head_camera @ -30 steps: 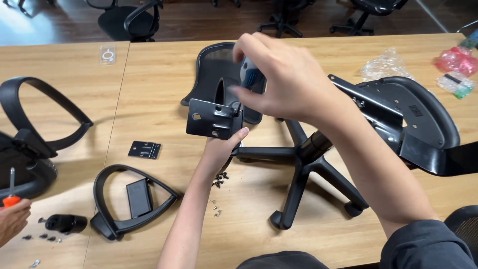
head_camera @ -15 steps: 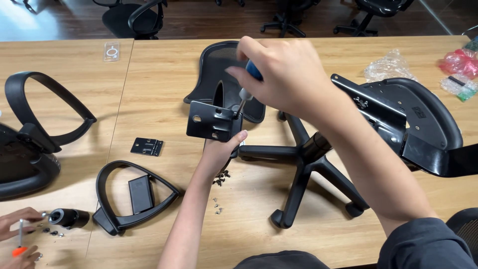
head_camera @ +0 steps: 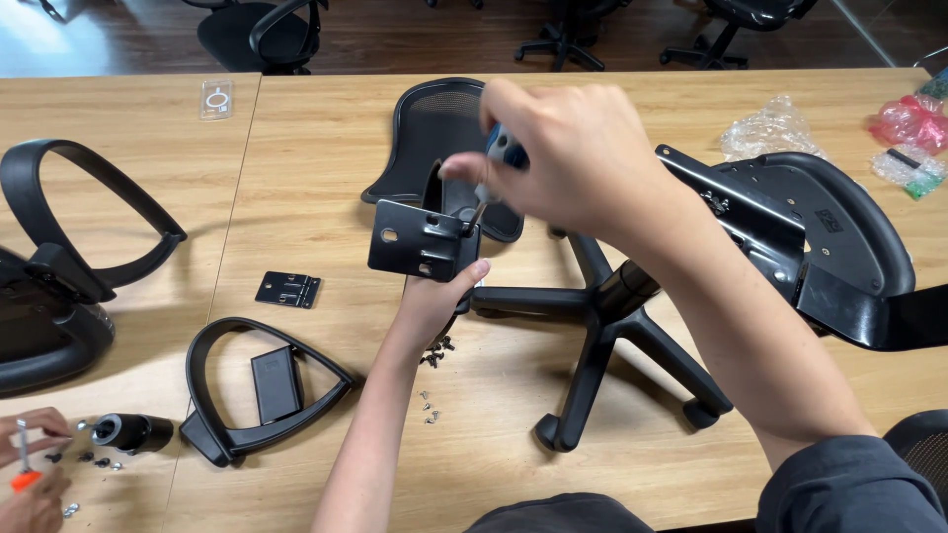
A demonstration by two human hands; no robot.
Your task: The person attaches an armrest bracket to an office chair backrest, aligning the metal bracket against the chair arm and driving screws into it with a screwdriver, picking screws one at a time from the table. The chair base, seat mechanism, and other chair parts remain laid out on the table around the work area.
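Two hands on one job, centre of frame. Left hand [head_camera: 433, 301] clamped from below on black metal bracket [head_camera: 423, 240], thumb up against its lower right edge, bracket held raised above the wooden table [head_camera: 296, 168]. Right hand [head_camera: 568, 158] closed around blue-handled screwdriver [head_camera: 499, 158], shaft angled down and left into bracket's upper right corner; tip itself too small to make out.

Risks, judged from this pose: driver slipping off the screw head, since bracket hangs unsupported in one hand and can twist under torque; tip then skidding toward left thumb. Screw dropping out and landing among loose screws [head_camera: 432, 400] just below the left wrist, hard to tell apart. Bracket tilting if left grip loosens.

Relative to grip: bracket directly above left hand, touching fingers; just below and left of right hand, met only by the shaft.

Chair base [head_camera: 602, 326] right of centre, behind the forearms. Armrest loop [head_camera: 259, 390] lower left. Another person's hands [head_camera: 35, 464] at bottom left corner, well apart.
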